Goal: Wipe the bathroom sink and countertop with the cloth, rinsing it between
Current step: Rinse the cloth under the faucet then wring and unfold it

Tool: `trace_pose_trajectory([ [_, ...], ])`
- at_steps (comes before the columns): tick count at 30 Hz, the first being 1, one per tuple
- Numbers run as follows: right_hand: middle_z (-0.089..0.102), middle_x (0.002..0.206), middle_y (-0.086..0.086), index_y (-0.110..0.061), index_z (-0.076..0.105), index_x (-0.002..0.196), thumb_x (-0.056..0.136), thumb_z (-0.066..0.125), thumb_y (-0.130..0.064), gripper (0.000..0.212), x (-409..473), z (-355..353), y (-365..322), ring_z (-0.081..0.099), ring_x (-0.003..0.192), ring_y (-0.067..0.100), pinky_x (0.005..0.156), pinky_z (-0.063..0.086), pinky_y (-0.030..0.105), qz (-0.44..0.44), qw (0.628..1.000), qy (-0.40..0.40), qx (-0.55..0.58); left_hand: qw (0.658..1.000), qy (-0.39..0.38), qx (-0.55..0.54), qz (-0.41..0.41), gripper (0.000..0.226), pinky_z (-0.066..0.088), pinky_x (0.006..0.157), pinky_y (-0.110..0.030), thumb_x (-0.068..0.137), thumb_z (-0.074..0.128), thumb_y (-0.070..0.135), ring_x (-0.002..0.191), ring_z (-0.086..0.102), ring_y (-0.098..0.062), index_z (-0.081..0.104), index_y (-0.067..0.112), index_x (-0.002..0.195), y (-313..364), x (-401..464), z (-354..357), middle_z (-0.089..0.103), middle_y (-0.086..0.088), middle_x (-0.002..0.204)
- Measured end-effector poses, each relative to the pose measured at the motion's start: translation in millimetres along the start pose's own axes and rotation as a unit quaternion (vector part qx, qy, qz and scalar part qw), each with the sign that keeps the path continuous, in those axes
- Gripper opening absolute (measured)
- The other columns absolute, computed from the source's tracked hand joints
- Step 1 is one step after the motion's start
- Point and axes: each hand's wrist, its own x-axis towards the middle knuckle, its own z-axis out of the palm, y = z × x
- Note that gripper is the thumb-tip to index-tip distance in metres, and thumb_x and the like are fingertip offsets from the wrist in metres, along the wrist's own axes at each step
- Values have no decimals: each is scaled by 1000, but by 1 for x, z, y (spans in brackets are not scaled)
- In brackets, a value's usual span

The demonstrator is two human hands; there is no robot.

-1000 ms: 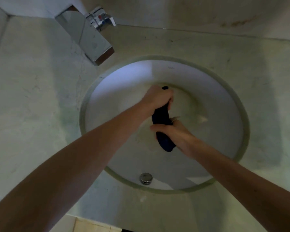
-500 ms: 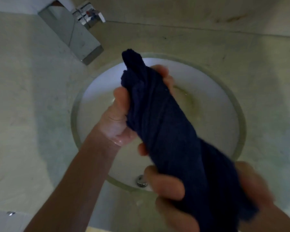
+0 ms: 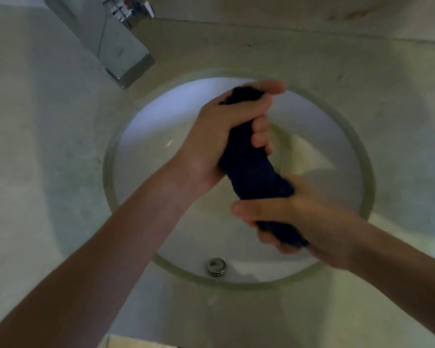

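The pale countertop (image 3: pixel 35 146) is seen around the round sink (image 3: pixel 146 136). Above the basin a dark cloth (image 3: pixel 251 167), twisted into a roll, is gripped at its ends by the left hand (image 3: pixel 221 136) and right hand (image 3: pixel 307 217), fingers curled tight. It is judged soft, wet-heavy and best held endwise.

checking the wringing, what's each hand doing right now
Left hand: closed around the upper end of the dark cloth.
Right hand: closed around the cloth's lower end.

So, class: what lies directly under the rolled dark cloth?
Under the cloth, gripped by the left hand and right hand, is the sink bowl. The bowl's middle is hidden.
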Motion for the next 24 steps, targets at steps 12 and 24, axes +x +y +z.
trace_pose_trajectory([
  [12, 60, 72, 11, -16, 56, 85, 87, 71, -18, 15, 112, 0, 39, 51, 59, 23, 41, 34, 21, 35, 975, 192, -102, 851, 195, 487, -30, 11, 44, 44, -20, 78, 56, -1, 54, 57, -20, 54, 4, 68, -40, 73, -44, 58, -7, 60],
  [24, 64, 77, 10, -8, 60, 108, 89, 70, -21, 25, 116, 6, 49, 55, 59, 22, 46, 38, 24, 69, 975, 188, -101, 848, 159, 498, -90, 18, 48, 55, -35, 86, 50, 4, 58, 56, -26, 53, 6, 68, -44, 71, -39, 56, -17, 67],
])
